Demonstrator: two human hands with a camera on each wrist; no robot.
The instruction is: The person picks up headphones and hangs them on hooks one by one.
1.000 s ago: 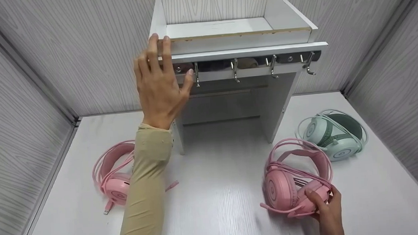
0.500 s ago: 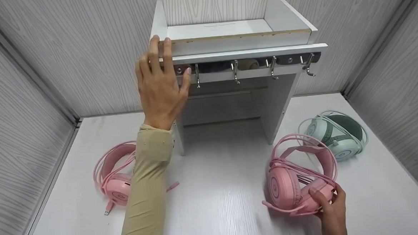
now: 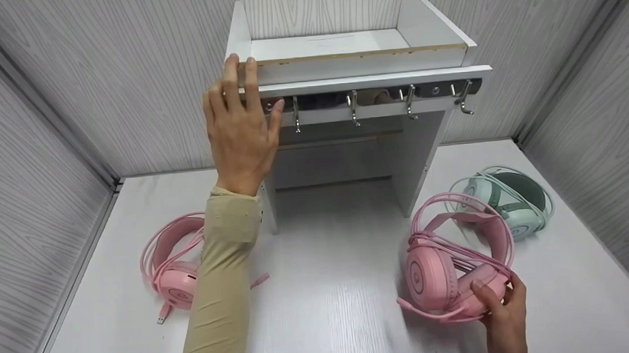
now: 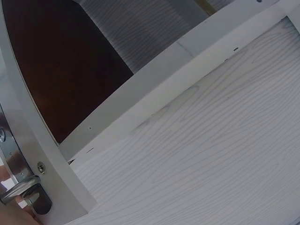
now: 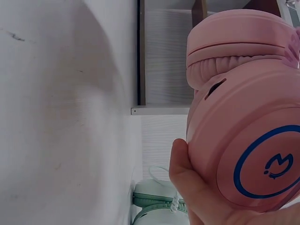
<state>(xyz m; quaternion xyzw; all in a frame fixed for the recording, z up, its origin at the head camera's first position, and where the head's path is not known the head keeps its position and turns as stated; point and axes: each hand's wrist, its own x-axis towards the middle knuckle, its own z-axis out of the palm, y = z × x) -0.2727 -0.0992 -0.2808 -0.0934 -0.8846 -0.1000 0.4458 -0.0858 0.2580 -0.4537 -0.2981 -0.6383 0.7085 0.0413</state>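
Note:
In the head view my right hand [image 3: 505,309] grips a pink headset [image 3: 430,278] by its right ear cup, thumb across the near side. The headset's cable is looped around the headband, and its microphone boom points left. Up close in the right wrist view, the ear cup [image 5: 262,154] bears a blue ring logo. My left hand [image 3: 239,134] rests on the front left corner of a white shelf unit [image 3: 357,65], fingers extended upward and thumb beside the metal hook rail [image 3: 329,100]. Several silver hooks [image 3: 354,110] stick out from that rail.
A mint green headset [image 3: 516,222] lies at the right, just behind the held one. Another pink headset [image 3: 179,283] lies at the left, partly hidden by my left sleeve [image 3: 218,289]. Wood-grain panels [image 3: 38,142] enclose the white table [image 3: 327,315] at the back and sides.
My right hand has raised the pink headset slightly and shifted it a little to the right, overlapping more of the green one in view. The left hand stays on the shelf corner, its thumb drawn slightly inward.

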